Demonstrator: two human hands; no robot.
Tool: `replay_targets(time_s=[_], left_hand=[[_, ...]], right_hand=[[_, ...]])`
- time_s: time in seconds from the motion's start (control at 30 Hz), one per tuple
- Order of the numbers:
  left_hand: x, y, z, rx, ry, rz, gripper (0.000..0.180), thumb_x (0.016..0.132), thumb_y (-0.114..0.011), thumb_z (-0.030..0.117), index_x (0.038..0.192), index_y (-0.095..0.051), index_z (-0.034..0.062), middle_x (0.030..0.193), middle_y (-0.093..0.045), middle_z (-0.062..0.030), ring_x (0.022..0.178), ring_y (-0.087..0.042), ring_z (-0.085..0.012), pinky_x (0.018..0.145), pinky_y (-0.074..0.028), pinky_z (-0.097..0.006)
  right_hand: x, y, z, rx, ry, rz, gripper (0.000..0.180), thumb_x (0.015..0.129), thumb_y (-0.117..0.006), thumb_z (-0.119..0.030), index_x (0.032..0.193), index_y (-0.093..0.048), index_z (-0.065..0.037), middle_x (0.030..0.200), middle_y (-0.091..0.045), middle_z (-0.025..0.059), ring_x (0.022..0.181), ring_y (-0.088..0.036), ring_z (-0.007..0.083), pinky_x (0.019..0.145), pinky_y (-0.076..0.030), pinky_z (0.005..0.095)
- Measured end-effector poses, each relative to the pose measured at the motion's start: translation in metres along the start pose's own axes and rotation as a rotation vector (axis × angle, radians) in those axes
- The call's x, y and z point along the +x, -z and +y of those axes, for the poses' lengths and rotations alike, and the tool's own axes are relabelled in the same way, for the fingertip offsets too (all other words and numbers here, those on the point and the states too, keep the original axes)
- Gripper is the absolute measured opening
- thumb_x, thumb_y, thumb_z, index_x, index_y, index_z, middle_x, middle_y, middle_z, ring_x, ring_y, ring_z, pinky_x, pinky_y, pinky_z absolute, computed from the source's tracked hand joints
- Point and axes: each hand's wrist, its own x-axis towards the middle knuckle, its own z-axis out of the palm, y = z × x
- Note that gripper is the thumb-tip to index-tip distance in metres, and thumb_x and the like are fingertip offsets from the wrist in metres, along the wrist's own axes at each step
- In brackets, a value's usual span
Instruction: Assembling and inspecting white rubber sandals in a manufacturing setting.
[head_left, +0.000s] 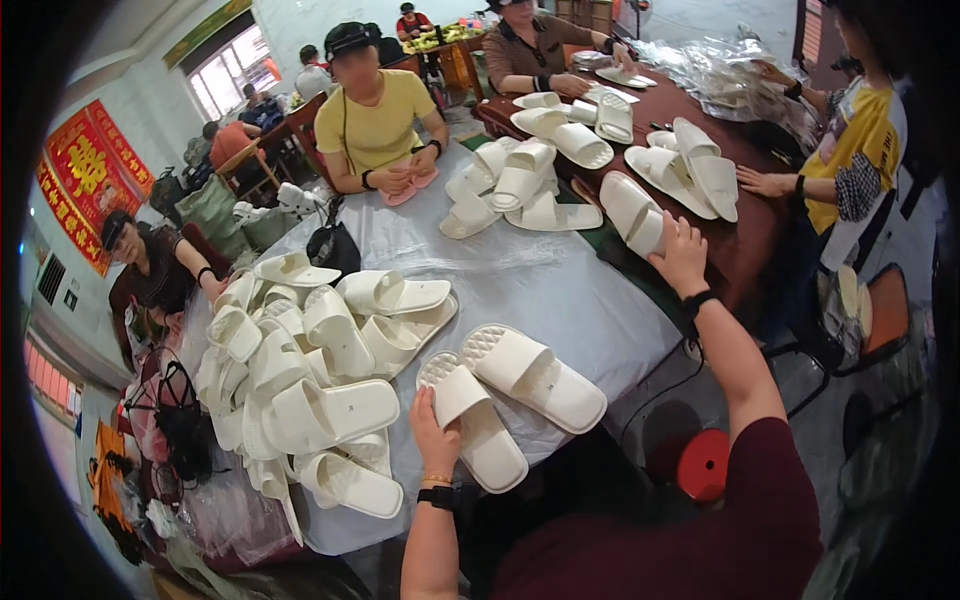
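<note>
Touching white slippers point(498, 452), hands point(437, 440) wide apart; slipper heap point(325, 415) leftward

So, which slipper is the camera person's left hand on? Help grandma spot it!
Find the plastic-covered table. At its near edge, right of the big slipper pile, look for a white slipper left of another slipper. Unlike that neighbour, it has the left hand against its strap.

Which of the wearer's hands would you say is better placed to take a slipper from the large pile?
Probably the left hand: it touches a slipper just beside the large pile, while the right hand is farther off, at the brown table.
</note>
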Motion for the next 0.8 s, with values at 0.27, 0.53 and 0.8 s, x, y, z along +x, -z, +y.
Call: replay_targets(time_s=[0.27, 0.53, 0.8], left_hand=[[0.002, -0.002, -0.001, 0.009, -0.025, 0.006, 0.06, 0.069, -0.064, 0.002, 0.127, -0.047, -0.0012, 0.133, -0.047, -0.022, 0.124, -0.041, -0.0403, 0.107, -0.031, -0.045], [0.0, 0.001, -0.001, 0.01, -0.004, -0.003, 0.061, 0.069, -0.063, 0.002, 0.128, -0.047, -0.0011, 0.134, -0.047, -0.0213, 0.124, -0.041, -0.0395, 0.107, -0.031, -0.045], [-0.002, 0.006, 0.002, 0.045, 0.015, 0.005, 0.062, 0.068, -0.063, 0.001, 0.128, -0.047, -0.0004, 0.135, -0.047, -0.0202, 0.125, -0.042, -0.0383, 0.107, -0.031, -0.044]], right_hand=[[0.034, 0.003, 0.014, 0.183, -0.119, -0.26, 0.042, 0.061, -0.079, -0.035, 0.086, -0.065, -0.003, 0.083, -0.067, 0.0165, 0.081, -0.066, 0.0336, 0.073, -0.053, 0.0441], [0.058, 0.027, 0.026, 0.346, -0.041, -0.006, 0.023, 0.071, -0.067, -0.025, 0.077, -0.065, -0.003, 0.081, -0.065, 0.0213, 0.079, -0.063, 0.0408, 0.07, -0.051, 0.0467], [0.115, 0.016, 0.077, 0.922, -0.46, 0.221, 0.036, 0.077, -0.07, -0.029, 0.092, -0.068, 0.003, 0.076, -0.068, 0.0187, 0.07, -0.067, 0.0242, 0.065, -0.049, 0.0381]])
